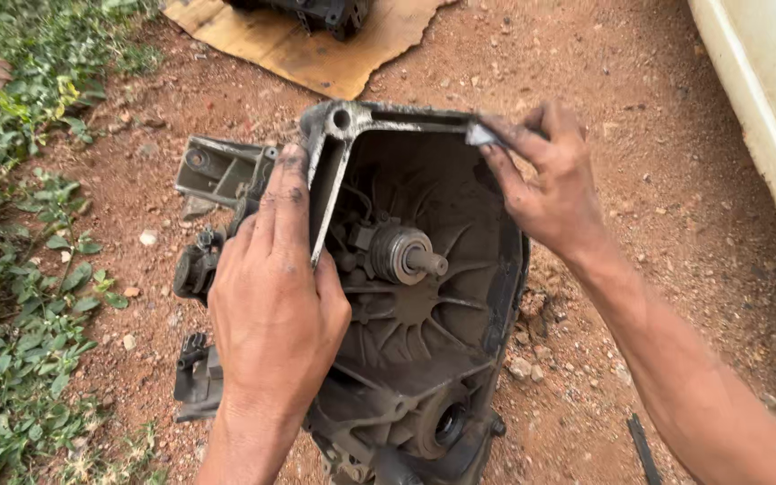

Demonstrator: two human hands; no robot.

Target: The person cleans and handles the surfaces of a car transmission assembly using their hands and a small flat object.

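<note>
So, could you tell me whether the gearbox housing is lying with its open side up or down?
Open side up: the gearbox housing shows its ribbed interior and the input shaft pointing towards the camera.

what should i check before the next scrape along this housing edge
1. Left hand steadying the gearbox housing: ok, palm and fingers lie over its left rim.
2. Right hand gripping the small grey piece: ok, pinched in the fingertips.
3. Piece on the flange: ok, it meets the top right edge of the rim.
4. Shaft clear of both hands: ok, it stands alone in the middle of the bell.
5. Housing seated firmly on the dirt ground: cannot tell, its underside is hidden.
6. Flange clean all round: cannot tell, the left hand covers part of it.
</note>
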